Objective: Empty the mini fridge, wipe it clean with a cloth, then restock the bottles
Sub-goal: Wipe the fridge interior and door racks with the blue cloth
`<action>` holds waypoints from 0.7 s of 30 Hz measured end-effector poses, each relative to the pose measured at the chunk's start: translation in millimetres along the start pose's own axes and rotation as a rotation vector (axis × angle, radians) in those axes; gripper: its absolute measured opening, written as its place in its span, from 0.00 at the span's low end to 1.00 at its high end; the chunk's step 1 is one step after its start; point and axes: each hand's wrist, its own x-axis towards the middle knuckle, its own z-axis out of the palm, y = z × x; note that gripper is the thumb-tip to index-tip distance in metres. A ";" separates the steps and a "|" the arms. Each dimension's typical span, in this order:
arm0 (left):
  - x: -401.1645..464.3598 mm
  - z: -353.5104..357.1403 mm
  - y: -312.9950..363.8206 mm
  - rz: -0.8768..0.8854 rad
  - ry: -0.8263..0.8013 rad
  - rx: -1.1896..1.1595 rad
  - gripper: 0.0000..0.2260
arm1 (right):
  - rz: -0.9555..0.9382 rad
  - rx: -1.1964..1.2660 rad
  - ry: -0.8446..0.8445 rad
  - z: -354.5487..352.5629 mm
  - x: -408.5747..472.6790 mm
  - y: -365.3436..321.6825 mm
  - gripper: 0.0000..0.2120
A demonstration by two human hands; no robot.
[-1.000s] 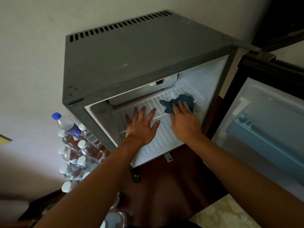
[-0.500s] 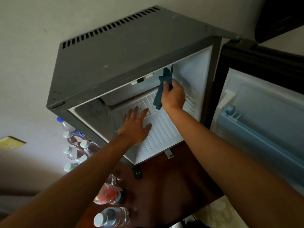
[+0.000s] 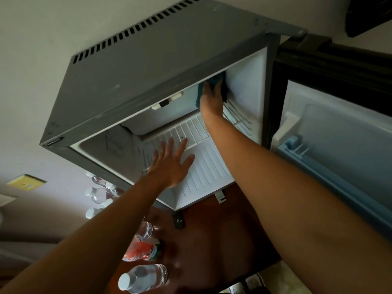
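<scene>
The grey mini fridge [image 3: 169,66] stands open, and no bottles show inside it. My left hand [image 3: 169,166] rests flat, fingers spread, on the white ribbed shelf [image 3: 210,166]. My right hand [image 3: 212,100] reaches high into the back right corner and holds the blue cloth [image 3: 216,80] against the inner wall under the top edge. Its fingertips are hidden by the cloth. Several clear water bottles with white caps [image 3: 95,192] stand to the left of the fridge.
The fridge door [image 3: 339,134] hangs open at the right, with a light blue door rack [image 3: 318,166]. On the dark wooden surface [image 3: 212,240] in front are a capped water bottle [image 3: 142,279] and a red-labelled bottle [image 3: 140,251]. A yellow wall plate [image 3: 26,182] sits far left.
My right hand lifted the cloth off the shelf and carried it up to the top back right corner. My left hand stayed flat on the shelf. The view tilted upward.
</scene>
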 end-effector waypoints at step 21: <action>2.6 -0.2 5.0 -0.072 -0.031 0.000 0.27 | 0.106 0.041 -0.113 47.2 -23.0 -1.9 0.28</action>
